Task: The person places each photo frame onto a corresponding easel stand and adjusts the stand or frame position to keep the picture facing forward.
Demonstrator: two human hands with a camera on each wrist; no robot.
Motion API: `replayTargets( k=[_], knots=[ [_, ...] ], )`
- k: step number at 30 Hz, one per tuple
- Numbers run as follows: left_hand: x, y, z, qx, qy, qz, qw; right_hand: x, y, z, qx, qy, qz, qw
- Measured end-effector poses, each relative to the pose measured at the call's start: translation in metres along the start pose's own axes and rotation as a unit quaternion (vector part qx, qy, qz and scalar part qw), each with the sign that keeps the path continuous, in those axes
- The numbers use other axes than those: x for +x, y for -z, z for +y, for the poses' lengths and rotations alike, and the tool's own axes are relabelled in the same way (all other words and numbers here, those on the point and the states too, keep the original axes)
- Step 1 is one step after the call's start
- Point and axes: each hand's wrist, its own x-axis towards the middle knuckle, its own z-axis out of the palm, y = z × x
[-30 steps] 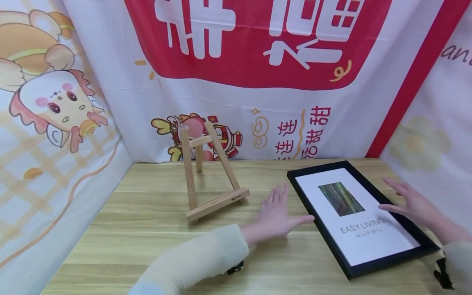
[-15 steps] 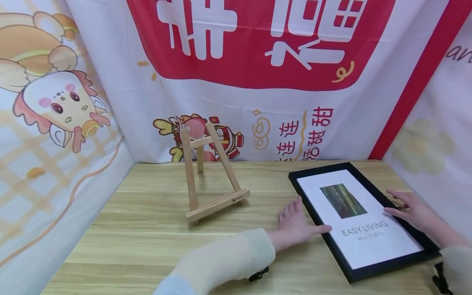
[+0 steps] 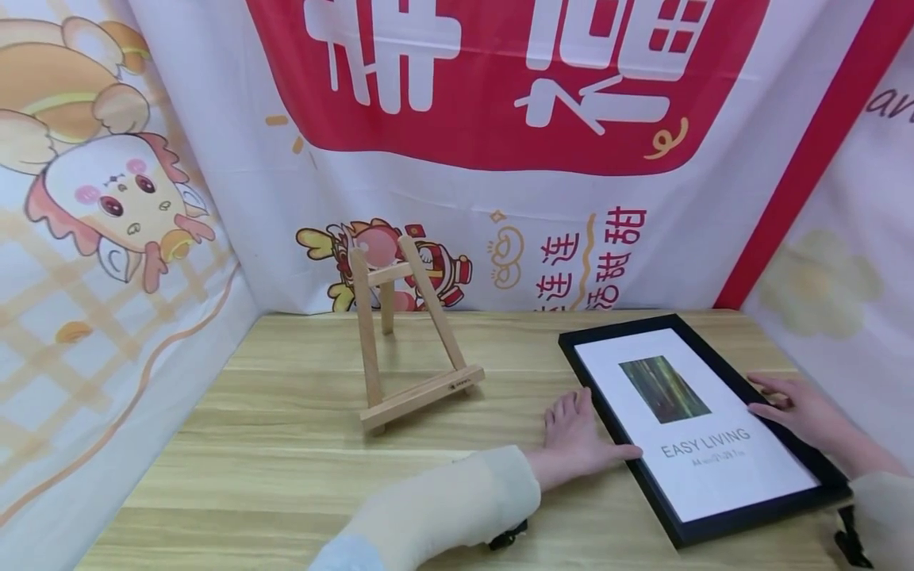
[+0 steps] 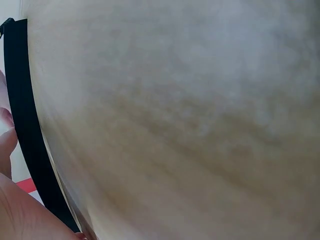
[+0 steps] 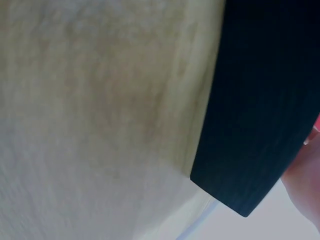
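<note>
A black picture frame (image 3: pixel 703 432) lies face up at the right of the table, with a white "EASY LIVING" sheet in it. My left hand (image 3: pixel 577 444) holds its left edge, thumb over the border and fingers against the side. At the opposite edge, my right hand (image 3: pixel 807 412) grips with its thumb on top; its fingertips are partly hidden. The left wrist view has the frame's dark side (image 4: pixel 27 115) beside part of the hand. A corner of the frame's side (image 5: pixel 255 110) fills much of the right wrist view.
A small wooden easel (image 3: pixel 414 396) stands left of the frame, near the back of the wooden table (image 3: pixel 286 460). Printed cloth (image 3: pixel 443 190) hangs behind the table and along both sides.
My left hand has moved right and reached the frame's left edge, its thumb now over the border. My right hand has come down onto the right edge. The frame stays on the table.
</note>
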Motion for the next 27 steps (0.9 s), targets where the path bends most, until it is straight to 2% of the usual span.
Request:
replayTargets(
  k=[4,9,14,20,27],
  knots=[
    [-0.001,0.002,0.001,0.011,-0.001,-0.011,0.9999,-0.001,0.0,-0.001,0.005,-0.021,-0.013,0.9997],
    [-0.005,0.012,0.006,0.011,0.009,-0.029,0.9995,-0.002,0.001,-0.004,0.006,-0.03,-0.019,0.9993],
    [-0.006,0.013,0.01,0.01,0.018,-0.031,0.9993,-0.003,0.002,-0.003,0.009,-0.052,-0.03,0.9982],
    [-0.007,0.013,0.012,0.003,0.027,-0.038,0.9989,-0.003,0.002,0.0,0.032,-0.094,-0.054,0.9936],
    [-0.008,0.016,0.01,0.001,0.026,-0.048,0.9985,0.0,-0.001,0.0,0.074,-0.113,-0.06,0.989]
  ],
)
